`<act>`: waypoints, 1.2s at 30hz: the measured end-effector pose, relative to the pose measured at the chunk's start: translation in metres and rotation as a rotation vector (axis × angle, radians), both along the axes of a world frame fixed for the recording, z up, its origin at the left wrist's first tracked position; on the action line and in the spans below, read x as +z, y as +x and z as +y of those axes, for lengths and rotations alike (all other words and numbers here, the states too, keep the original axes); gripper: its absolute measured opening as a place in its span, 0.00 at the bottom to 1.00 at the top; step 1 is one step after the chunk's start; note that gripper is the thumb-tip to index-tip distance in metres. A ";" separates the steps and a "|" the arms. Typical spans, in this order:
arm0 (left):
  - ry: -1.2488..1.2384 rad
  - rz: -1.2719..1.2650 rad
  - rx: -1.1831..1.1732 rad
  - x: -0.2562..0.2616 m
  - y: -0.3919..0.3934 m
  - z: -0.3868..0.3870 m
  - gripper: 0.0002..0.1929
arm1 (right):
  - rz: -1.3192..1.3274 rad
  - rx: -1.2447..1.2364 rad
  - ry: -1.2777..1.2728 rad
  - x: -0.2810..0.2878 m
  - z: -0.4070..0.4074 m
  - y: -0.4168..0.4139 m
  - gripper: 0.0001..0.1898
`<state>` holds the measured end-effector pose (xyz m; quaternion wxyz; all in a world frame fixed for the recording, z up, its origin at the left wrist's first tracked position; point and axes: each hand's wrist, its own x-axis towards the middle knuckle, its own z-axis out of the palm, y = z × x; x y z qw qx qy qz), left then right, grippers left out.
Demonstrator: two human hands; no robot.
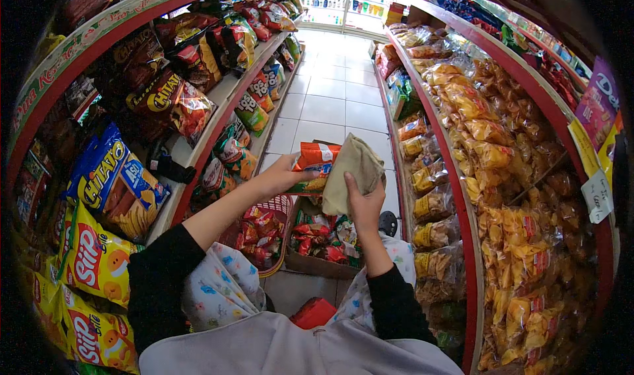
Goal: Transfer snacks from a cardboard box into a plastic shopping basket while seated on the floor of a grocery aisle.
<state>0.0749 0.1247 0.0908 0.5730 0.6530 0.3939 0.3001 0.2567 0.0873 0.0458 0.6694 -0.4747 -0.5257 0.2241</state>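
My left hand (282, 176) grips an orange snack packet (317, 159) by its left side, thumb across its front. A folded beige cloth (351, 174) is in my right hand (365, 199), held against the packet's right part and covering it. Below both hands sits a cardboard box (317, 266) holding several red and green snack packets (324, 236). Left of that box, a red plastic basket (282, 216) contains more small red packets (260, 234).
Shelves of bagged chips (163, 97) rise on my left, with yellow snack bags (96, 256) close to my arm. To the right, a red-edged shelf (458, 196) carries clear bags of yellow crackers (480, 107). A white tiled aisle (327, 80) runs ahead to lit shelves (342, 3).
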 end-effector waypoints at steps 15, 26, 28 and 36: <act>-0.358 -0.612 0.223 -0.002 0.010 0.001 0.19 | 0.043 0.134 -0.169 -0.009 -0.001 -0.007 0.21; -0.301 -0.400 0.168 -0.001 0.019 0.003 0.24 | 0.311 -0.005 -0.146 -0.018 0.016 0.017 0.23; -0.295 -0.413 0.200 -0.003 0.017 0.004 0.22 | 0.292 0.035 -0.146 -0.016 0.015 0.014 0.23; -0.316 -0.258 0.181 -0.013 0.011 0.009 0.19 | 0.111 0.236 -0.175 -0.012 0.010 0.006 0.21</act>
